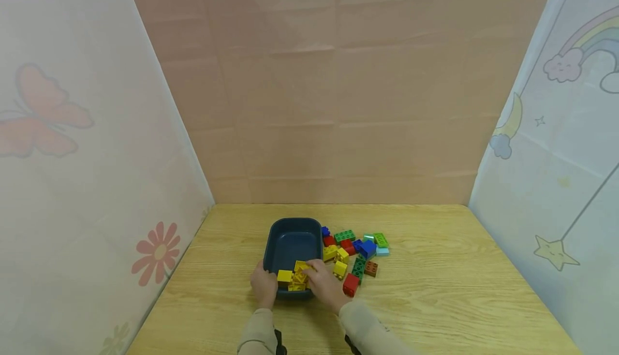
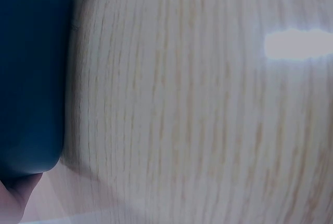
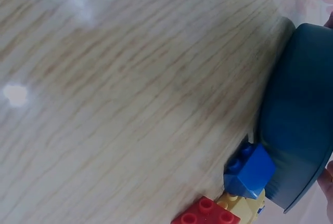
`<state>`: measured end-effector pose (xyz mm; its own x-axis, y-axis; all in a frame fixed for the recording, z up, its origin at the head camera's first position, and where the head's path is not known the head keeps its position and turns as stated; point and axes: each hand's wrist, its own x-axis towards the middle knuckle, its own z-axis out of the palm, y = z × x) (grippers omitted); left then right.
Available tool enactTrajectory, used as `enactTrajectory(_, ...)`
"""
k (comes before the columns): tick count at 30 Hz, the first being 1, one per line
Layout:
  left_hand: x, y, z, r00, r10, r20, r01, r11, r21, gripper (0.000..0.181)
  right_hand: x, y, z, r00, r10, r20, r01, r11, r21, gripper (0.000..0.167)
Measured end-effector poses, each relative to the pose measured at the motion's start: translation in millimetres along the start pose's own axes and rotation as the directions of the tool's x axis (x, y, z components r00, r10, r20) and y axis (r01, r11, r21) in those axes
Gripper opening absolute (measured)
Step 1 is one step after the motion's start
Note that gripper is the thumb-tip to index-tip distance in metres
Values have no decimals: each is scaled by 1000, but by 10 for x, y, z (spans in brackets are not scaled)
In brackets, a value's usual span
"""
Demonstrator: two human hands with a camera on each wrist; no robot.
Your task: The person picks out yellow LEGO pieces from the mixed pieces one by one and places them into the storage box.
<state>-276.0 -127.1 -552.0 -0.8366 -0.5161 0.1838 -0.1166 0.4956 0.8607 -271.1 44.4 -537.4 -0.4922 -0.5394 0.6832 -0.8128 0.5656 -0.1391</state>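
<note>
A dark blue bin (image 1: 268, 245) stands on the table, its front part holding several yellow toy bricks (image 1: 285, 278). At its left side my left hand (image 1: 264, 286) grips the rim; the left wrist view catches a bit of that hand by the bin's corner (image 2: 31, 78). My right hand (image 1: 326, 286) reaches over the right wall, its fingers pinching a yellow brick (image 1: 301, 265) among the others. Part of that brick is hidden by the fingers. In the right wrist view, fingertips (image 3: 328, 182) show at the edge beyond the bin's outer wall (image 3: 299, 99).
Right of the bin lie loose bricks: a red brick (image 1: 351, 285), a brown brick (image 1: 371, 268), a dark green brick (image 1: 359, 268), a blue brick (image 1: 367, 250) and several more. Some sit close against the bin's wall. Printed cloth walls enclose the wooden table (image 1: 435, 280).
</note>
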Motion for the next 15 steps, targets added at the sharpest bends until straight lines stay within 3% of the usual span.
enactTrajectory(7, 1, -10, 7, 1000, 14, -13, -14, 1000, -2, 39, -22, -16, 0, 999, 19, 27, -20, 1000, 23, 22)
enactTrajectory(15, -3, -14, 10, 1000, 17, -18, -18, 1000, -11, 39, -7, -54, -28, 972, 81, 221, -86, 996, 10, 16)
